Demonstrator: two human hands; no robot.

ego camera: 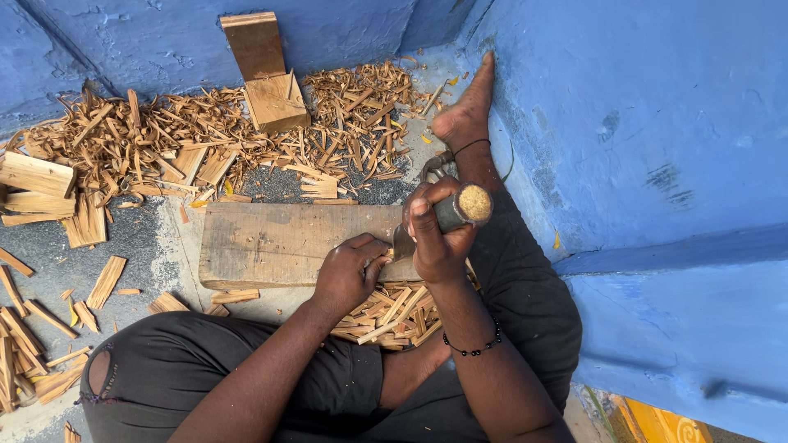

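My right hand (437,238) grips the round wooden handle (466,205) of a chopping blade, its metal part (402,244) just showing between my hands. My left hand (349,273) is closed on a small piece of wood (400,271) at the right end of a worn wooden chopping board (279,243) on the floor. The blade rests against that piece. Below my hands lies a heap of thin split wood sticks (392,313). I sit on the floor in dark trousers, one bare foot (466,107) stretched along the wall.
Wood chips and shavings (189,139) cover the floor behind the board. Two wood blocks (267,78) lean at the blue back wall. Short planks (37,184) and split pieces (25,344) lie at the left. A blue wall (657,164) closes the right side.
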